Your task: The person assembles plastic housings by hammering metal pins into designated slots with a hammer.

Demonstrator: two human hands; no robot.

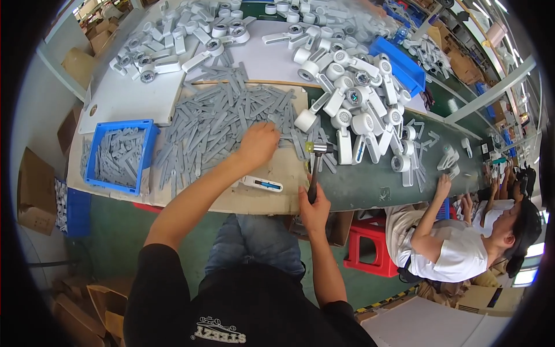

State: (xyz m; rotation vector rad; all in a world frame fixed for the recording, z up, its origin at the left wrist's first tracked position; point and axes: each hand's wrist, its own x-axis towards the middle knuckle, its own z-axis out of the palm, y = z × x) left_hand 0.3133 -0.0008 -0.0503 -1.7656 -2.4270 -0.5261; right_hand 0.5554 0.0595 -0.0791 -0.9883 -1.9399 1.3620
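My right hand (pixel 315 211) is wrapped round the dark handle of a small hammer (pixel 313 179). Its metal head with a yellowish face (pixel 319 148) points up, beside the white handheld fans (pixel 358 124). At the near right edge of a heap of grey plastic strips (pixel 214 118), my left hand (pixel 260 143) is closed with curled fingers; whatever is in it is hidden. Between my two arms, an open white fan handle (pixel 263 184) with a blue part inside lies on the cardboard sheet (pixel 231 199) near the table's front edge.
At left stands a blue tray (pixel 139 173) of grey strips. More white fans (pixel 191 40) are piled at the back, near a blue bin (pixel 399 66). A co-worker in white (pixel 451 248) sits at the right, by a red stool (pixel 370 246), hand over the table.
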